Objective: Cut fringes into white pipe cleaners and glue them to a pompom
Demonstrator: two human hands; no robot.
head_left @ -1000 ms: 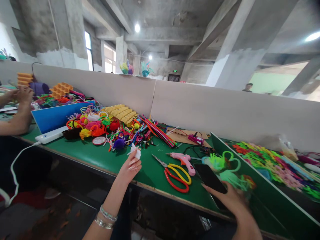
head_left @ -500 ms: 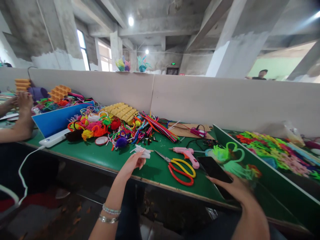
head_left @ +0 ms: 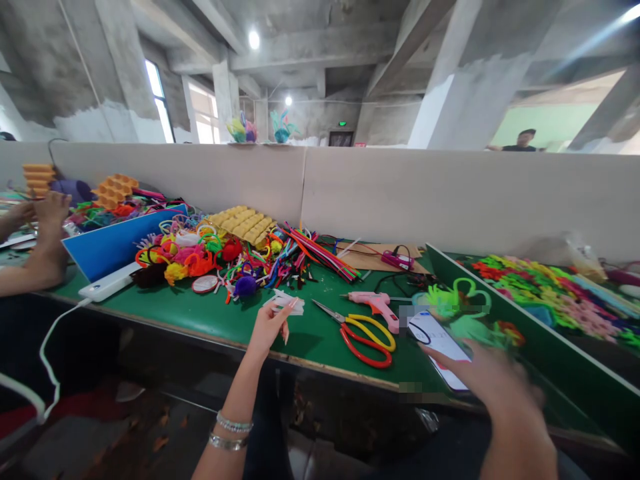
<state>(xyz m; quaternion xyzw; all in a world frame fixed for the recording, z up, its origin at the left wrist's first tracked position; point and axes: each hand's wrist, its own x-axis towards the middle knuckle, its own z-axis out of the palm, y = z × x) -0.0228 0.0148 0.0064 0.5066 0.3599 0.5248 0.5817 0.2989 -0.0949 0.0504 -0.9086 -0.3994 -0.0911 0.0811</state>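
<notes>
My left hand (head_left: 271, 328), with bracelets at its wrist, is closed in a pinch on several short white strips (head_left: 295, 306) just above the green table. What the strips are made of I cannot make out. To their right lie scissors (head_left: 367, 339) with one red and one yellow handle, blades pointing left. A pink hot glue gun (head_left: 376, 307) rests behind the scissors. My right hand (head_left: 493, 377) is over a phone (head_left: 443, 350) with a lit white screen, a finger stretched across it; the other fingers are apart and partly blurred.
Colourful pipe-cleaner shapes (head_left: 193, 257) heap up at the left, by a yellow egg tray (head_left: 243, 222). Upright boards, blue (head_left: 125, 243) and green (head_left: 530, 333), divide the table. A white power strip (head_left: 109, 281) lies at left. Another person's hand (head_left: 53, 210) is far left.
The phone's dark screen has lit up, and my right hand has shifted right, its finger on the screen. My left hand still holds the white strips, its fingers slightly turned.
</notes>
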